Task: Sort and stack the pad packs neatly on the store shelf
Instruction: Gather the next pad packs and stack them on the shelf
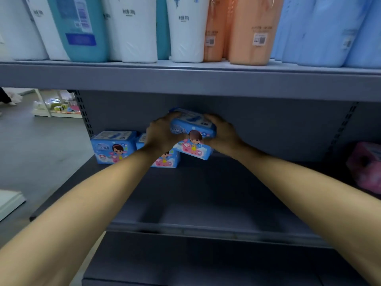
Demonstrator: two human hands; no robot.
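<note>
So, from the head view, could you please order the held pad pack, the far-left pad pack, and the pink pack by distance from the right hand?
1. Held pad pack: gripped by the right hand and left hand, at centre.
2. Far-left pad pack: standing on the shelf, past the left hand.
3. Pink pack: at the shelf's far right edge.

second pack [165, 159] half hidden, pink pack [366, 166] cropped

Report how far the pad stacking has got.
Done: two blue pad packs stand side by side at the left of the grey shelf. In hand: the left hand and right hand grip a third pack, tilted, apparently above another pack. Left: setting it down squarely; a pink pack lies far right, unsorted.
</note>
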